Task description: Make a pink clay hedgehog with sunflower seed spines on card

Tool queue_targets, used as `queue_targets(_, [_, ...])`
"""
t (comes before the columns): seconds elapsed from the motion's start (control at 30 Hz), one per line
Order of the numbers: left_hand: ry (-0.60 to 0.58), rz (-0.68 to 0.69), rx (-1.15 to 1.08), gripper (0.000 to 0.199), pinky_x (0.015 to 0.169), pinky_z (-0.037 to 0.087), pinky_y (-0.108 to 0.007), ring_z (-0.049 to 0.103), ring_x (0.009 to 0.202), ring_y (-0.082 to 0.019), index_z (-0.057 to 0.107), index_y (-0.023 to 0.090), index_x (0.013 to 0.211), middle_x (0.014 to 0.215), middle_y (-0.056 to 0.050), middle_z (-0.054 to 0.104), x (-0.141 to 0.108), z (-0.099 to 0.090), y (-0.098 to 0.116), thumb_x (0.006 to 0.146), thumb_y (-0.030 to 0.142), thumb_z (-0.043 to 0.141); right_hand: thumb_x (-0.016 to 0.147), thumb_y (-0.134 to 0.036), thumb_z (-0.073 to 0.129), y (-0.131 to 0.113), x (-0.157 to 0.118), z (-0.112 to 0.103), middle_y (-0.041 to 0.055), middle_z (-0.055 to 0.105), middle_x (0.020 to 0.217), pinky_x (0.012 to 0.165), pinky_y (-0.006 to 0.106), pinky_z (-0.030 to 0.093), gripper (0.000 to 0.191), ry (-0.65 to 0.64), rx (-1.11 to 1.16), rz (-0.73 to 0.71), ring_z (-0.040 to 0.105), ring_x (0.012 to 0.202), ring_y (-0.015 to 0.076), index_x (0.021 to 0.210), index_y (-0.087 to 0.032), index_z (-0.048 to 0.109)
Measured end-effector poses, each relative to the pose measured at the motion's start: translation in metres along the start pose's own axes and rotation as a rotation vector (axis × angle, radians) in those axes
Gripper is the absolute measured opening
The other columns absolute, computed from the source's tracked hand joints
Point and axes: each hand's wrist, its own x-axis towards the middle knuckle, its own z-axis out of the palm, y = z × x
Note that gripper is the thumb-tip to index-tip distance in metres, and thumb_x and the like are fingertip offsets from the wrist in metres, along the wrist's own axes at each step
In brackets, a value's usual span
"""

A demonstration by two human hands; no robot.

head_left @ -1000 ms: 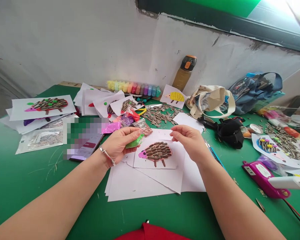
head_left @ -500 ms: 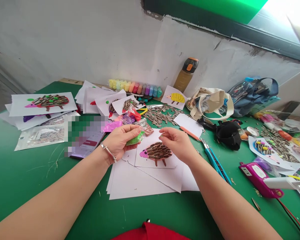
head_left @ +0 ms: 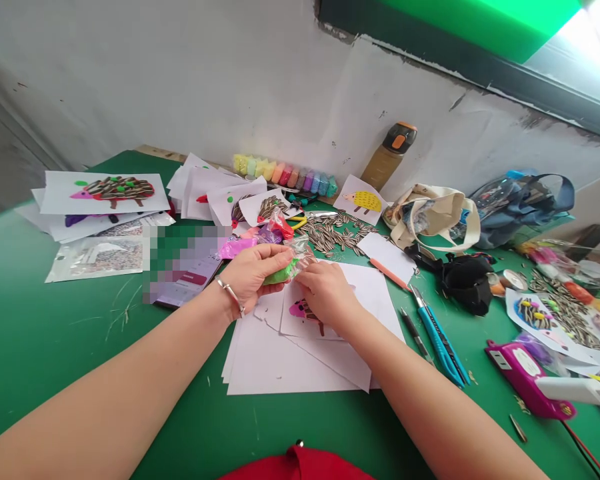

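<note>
My left hand (head_left: 257, 277) is closed on a small clear bag of green clay (head_left: 281, 272), its thumb pressed on top. Close beside the bag's open end is my right hand (head_left: 327, 293), fingers curled together; whatever they pinch is hidden. Beneath the right hand lies a hedgehog picture (head_left: 299, 309) with a pink clay face and sunflower-seed spines, mostly covered by that hand. It rests on a stack of white paper (head_left: 300, 370). Bags of pink clay (head_left: 237, 247) and red clay (head_left: 280, 227) lie just beyond the left hand.
Sunflower seeds (head_left: 335, 233) are heaped behind the hands. To the right lie a blue utility knife (head_left: 440, 340), a pen (head_left: 417, 335) and a magenta glue-gun-like device (head_left: 527, 380). A phone (head_left: 187, 273) and finished hedgehog pictures (head_left: 115, 193) are at left; a bottle (head_left: 387, 157) stands behind.
My right hand has moved left and inward to the bag, now covering much of the hedgehog picture. My left hand keeps its hold on the green clay bag. The view has shifted slightly.
</note>
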Motion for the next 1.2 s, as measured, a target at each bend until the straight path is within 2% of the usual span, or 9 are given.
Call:
queue_targets(0.13, [0.007,-0.005,-0.001,0.045,0.06,0.048,-0.023,0.058,0.064,-0.009,0.069,0.017,0.092,0.076,0.002,0.062,0.0,0.0,0.0,0.058,0.04,0.087,0.082,-0.007,0.047,-0.004,-0.004,-0.002,0.0034,0.065,0.078,0.065,0.03,0.024,0.02,-0.03,-0.03,0.026,0.053,0.078,0.0175,0.074,-0.019,0.062])
queue_targets(0.23, [0.013,-0.001,0.005,0.045,0.06,0.047,-0.024,0.058,0.064,-0.009,0.069,0.017,0.091,0.077,0.001,0.061,-0.001,0.001,0.001,0.058,0.04,0.087,0.08,-0.004,0.046,-0.005,-0.004,-0.008,0.0027,0.065,0.076,0.065,0.028,0.027,0.024,-0.088,0.025,0.055,0.054,0.075,0.017,0.077,-0.02,0.063])
queue_targets(0.43, [-0.002,0.017,0.013,0.046,0.06,0.047,-0.024,0.057,0.064,-0.009,0.068,0.017,0.091,0.079,0.0,0.061,-0.001,0.001,-0.001,0.057,0.041,0.087,0.081,-0.006,0.045,-0.005,-0.007,-0.006,0.0072,0.065,0.088,0.07,0.029,0.034,0.028,-0.091,0.088,0.054,0.054,0.084,0.0197,0.082,-0.019,0.07])
queue_targets(0.67, [-0.013,0.017,0.025,0.047,0.061,0.048,-0.024,0.057,0.065,-0.009,0.068,0.017,0.092,0.08,0.0,0.061,0.0,0.001,-0.001,0.057,0.043,0.086,0.078,-0.007,0.048,-0.01,-0.012,-0.007,0.0069,0.064,0.098,0.073,0.033,0.031,0.03,-0.133,0.013,0.096,0.049,0.091,0.0234,0.087,-0.023,0.071])
queue_targets(0.87, [0.012,0.003,0.018,0.047,0.06,0.048,-0.024,0.057,0.065,-0.009,0.068,0.017,0.09,0.085,-0.001,0.062,-0.003,0.003,0.0,0.055,0.04,0.088,0.073,0.0,0.043,-0.002,-0.008,-0.02,0.0038,0.068,0.084,0.071,0.03,0.032,0.041,-0.177,0.121,0.15,0.054,0.08,0.0196,0.096,-0.022,0.068])
queue_targets(1.07, [0.001,0.011,0.027,0.046,0.06,0.048,-0.023,0.057,0.064,-0.008,0.069,0.017,0.091,0.082,0.0,0.062,-0.001,0.002,-0.001,0.056,0.041,0.087,0.074,-0.004,0.047,-0.004,-0.012,-0.016,0.0063,0.066,0.09,0.075,0.033,0.033,0.032,-0.173,0.01,0.077,0.049,0.084,0.0218,0.084,-0.023,0.071])
queue_targets(1.2, [-0.004,0.007,0.025,0.045,0.06,0.047,-0.023,0.057,0.063,-0.008,0.069,0.017,0.091,0.083,0.0,0.061,-0.001,0.001,-0.002,0.057,0.04,0.087,0.075,-0.005,0.047,-0.005,-0.013,-0.016,0.0062,0.065,0.095,0.077,0.034,0.033,0.031,-0.175,0.015,0.078,0.049,0.089,0.023,0.085,-0.023,0.071])
